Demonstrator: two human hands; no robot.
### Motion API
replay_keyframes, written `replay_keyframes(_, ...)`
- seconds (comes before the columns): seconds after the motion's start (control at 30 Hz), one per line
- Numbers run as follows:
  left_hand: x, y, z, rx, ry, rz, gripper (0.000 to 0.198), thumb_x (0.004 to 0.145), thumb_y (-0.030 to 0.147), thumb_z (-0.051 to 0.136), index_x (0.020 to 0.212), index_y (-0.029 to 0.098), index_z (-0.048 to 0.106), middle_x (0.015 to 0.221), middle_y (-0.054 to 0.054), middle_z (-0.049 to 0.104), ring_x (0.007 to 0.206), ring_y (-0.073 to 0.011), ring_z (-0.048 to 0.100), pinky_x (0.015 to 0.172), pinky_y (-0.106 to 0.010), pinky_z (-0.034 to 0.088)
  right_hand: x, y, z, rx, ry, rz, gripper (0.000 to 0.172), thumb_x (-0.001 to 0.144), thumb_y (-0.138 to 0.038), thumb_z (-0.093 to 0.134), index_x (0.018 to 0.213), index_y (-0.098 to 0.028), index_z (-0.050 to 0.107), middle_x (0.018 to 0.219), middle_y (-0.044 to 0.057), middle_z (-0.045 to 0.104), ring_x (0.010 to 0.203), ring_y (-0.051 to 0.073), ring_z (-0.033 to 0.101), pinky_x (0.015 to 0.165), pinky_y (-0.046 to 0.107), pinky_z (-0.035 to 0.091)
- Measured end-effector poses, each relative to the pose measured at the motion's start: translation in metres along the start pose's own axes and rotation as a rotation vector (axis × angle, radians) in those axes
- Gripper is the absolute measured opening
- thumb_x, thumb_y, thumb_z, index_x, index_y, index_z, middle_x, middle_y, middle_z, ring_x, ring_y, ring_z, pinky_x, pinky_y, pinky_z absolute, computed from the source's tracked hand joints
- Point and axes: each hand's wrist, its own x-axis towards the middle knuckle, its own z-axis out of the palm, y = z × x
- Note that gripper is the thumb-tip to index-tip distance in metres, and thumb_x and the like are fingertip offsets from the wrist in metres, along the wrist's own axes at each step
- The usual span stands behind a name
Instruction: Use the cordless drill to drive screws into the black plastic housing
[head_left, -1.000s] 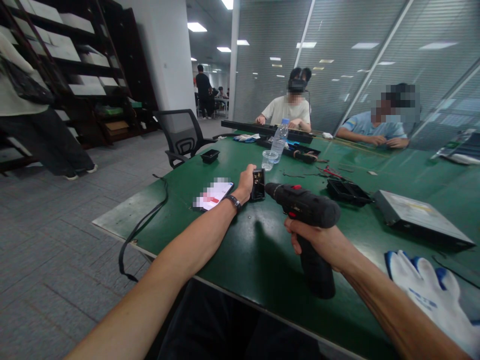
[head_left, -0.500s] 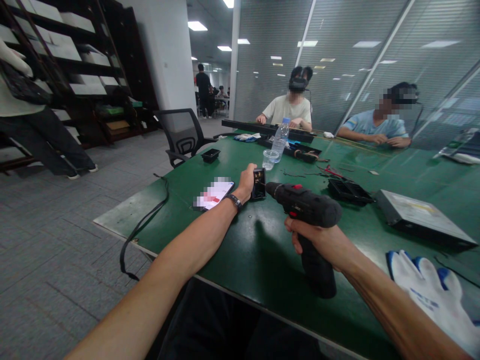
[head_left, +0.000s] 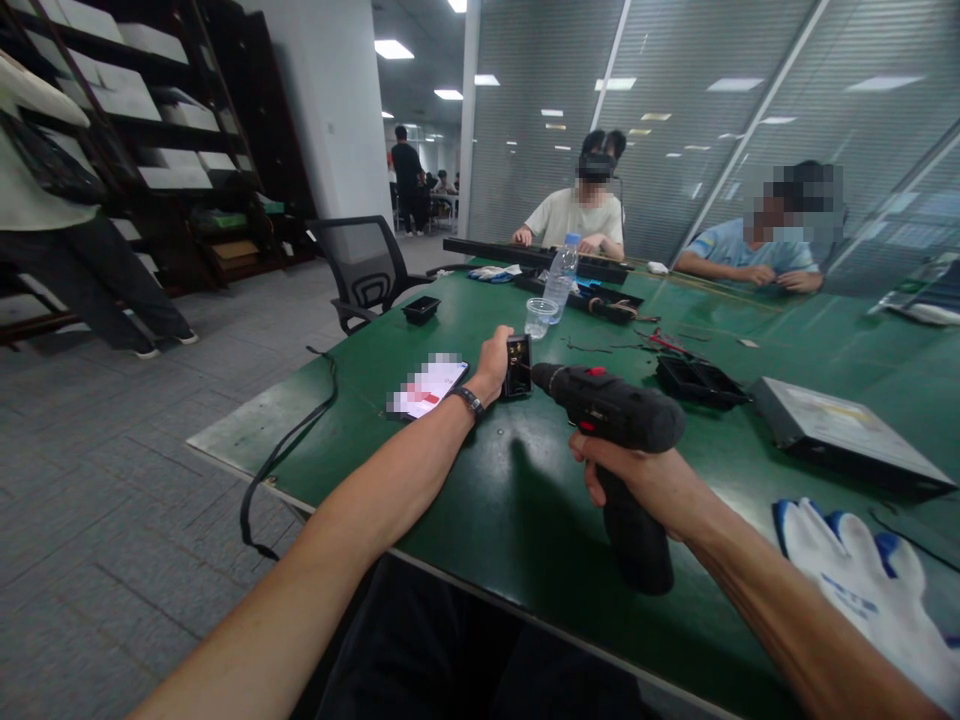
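Note:
My left hand holds a small black box-like part upright on the green table, its open side with small metallic bits turned to the right. My right hand is wrapped round the handle of a black cordless drill with red details. The drill points left, and its tip is at the open side of the black part; whether it touches anything inside is too small to tell. A lit phone lies just left of my left hand.
Beyond my hands stand a plastic cup and a water bottle. To the right are a black tray, a flat metal box and a white-blue glove. Two people sit across the table. A small black tray lies at left.
My hands, the drill and the black part are almost where they were. At the far left, the standing person's arm and bag have shifted slightly.

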Motion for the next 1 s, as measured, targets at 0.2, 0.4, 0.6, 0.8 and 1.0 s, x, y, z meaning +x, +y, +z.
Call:
replay_keyframes(0.2, 0.0004, -0.0003, 0.0001, -0.016, 0.007, -0.006, 0.034, 0.095, 0.052, 0.068, 0.077, 0.023, 0.062, 0.066, 0.002, 0.059, 0.058, -0.0160, 0.058, 0.058, -0.027, 0.044, 0.0006, 0.0033, -0.0005, 0.009, -0.003, -0.017, 0.017, 0.076, -0.038, 0.070, 0.078, -0.026, 0.058, 0.048, -0.001, 0.066, 0.045, 0.017, 0.058, 0.051, 0.029, 0.043)
replay_keyframes(0.4, -0.0004, 0.0004, 0.0000, -0.007, 0.014, -0.011, 0.034, 0.096, 0.050, 0.067, 0.076, 0.023, 0.062, 0.067, 0.001, 0.060, 0.058, -0.0156, 0.059, 0.057, -0.027, 0.043, 0.0018, 0.0086, -0.0023, -0.004, 0.005, 0.004, 0.017, 0.078, -0.038, 0.071, 0.076, -0.025, 0.061, 0.050, 0.002, 0.067, 0.046, 0.017, 0.058, 0.053, 0.030, 0.045)
replay_keyframes(0.6, -0.0003, 0.0005, 0.0002, -0.019, 0.005, -0.007, 0.033, 0.095, 0.049, 0.066, 0.076, 0.023, 0.062, 0.066, 0.001, 0.060, 0.057, -0.0157, 0.058, 0.057, -0.028, 0.044, 0.0014, 0.0034, -0.0002, -0.006, 0.004, -0.014, 0.018, 0.077, -0.040, 0.072, 0.074, -0.027, 0.060, 0.049, 0.001, 0.067, 0.046, 0.018, 0.059, 0.053, 0.031, 0.045)
replay_keyframes(0.8, 0.0024, -0.0014, 0.0001, -0.050, 0.011, -0.006, 0.033, 0.093, 0.051, 0.072, 0.077, 0.023, 0.063, 0.067, 0.002, 0.060, 0.058, -0.0159, 0.059, 0.058, -0.027, 0.045, 0.0019, 0.0076, -0.0025, -0.027, 0.009, 0.001, 0.021, 0.079, -0.042, 0.072, 0.070, -0.026, 0.063, 0.050, 0.003, 0.068, 0.049, 0.018, 0.059, 0.058, 0.033, 0.046)
replay_keyframes(1.0, 0.0022, -0.0014, -0.0003, -0.028, -0.007, -0.012, 0.033, 0.094, 0.052, 0.069, 0.078, 0.023, 0.063, 0.065, 0.002, 0.060, 0.057, -0.0160, 0.058, 0.057, -0.027, 0.044, 0.0018, 0.0086, -0.0030, -0.021, 0.015, 0.003, 0.017, 0.077, -0.039, 0.072, 0.073, -0.025, 0.063, 0.050, 0.002, 0.068, 0.050, 0.018, 0.058, 0.058, 0.033, 0.045)
